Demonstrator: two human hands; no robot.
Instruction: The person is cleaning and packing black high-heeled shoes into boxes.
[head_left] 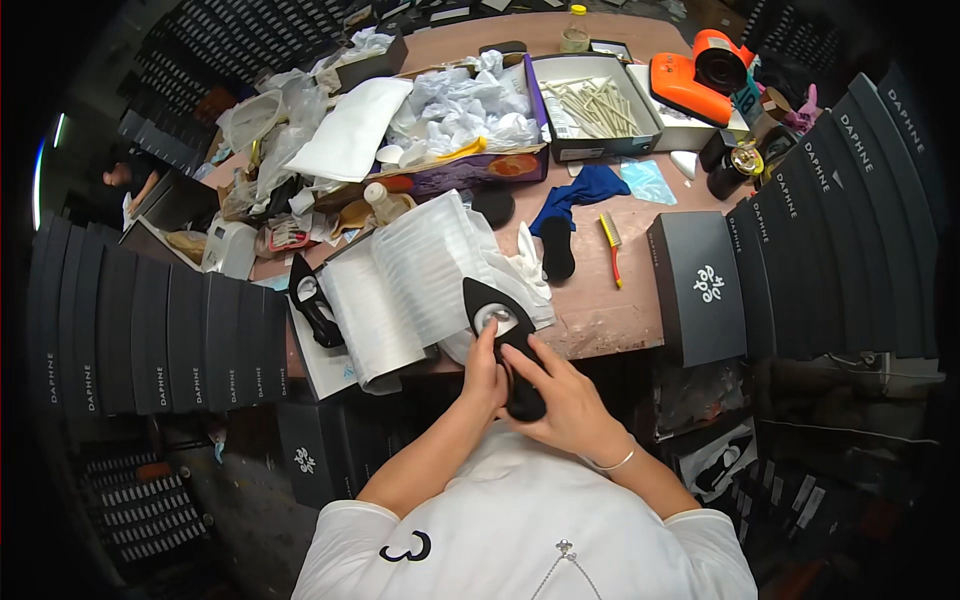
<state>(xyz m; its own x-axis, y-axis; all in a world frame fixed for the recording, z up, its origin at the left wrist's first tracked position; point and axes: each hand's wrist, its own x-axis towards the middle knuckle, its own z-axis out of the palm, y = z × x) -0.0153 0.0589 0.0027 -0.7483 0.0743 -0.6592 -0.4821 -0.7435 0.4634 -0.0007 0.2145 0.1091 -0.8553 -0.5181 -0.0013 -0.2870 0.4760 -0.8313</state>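
Note:
Both my hands hold a black pointed shoe [503, 335] with a pale insole, toe pointing away from me, at the table's near edge. My left hand [484, 378] grips its left side near the heel. My right hand [567, 400] wraps the heel end from the right, fingers spread over the black upper. A second black pointed shoe [315, 305] lies to the left beside an open shoe box [345, 345] draped with white foam sheet [425, 265].
A closed black shoe box [700, 285] sits at the right. Stacks of black boxes [840, 230] flank both sides. On the table lie a blue cloth [585, 190], a yellow-red brush [611, 240], crumpled tissue paper [465, 105], a box of sticks [595, 105] and an orange device [700, 75].

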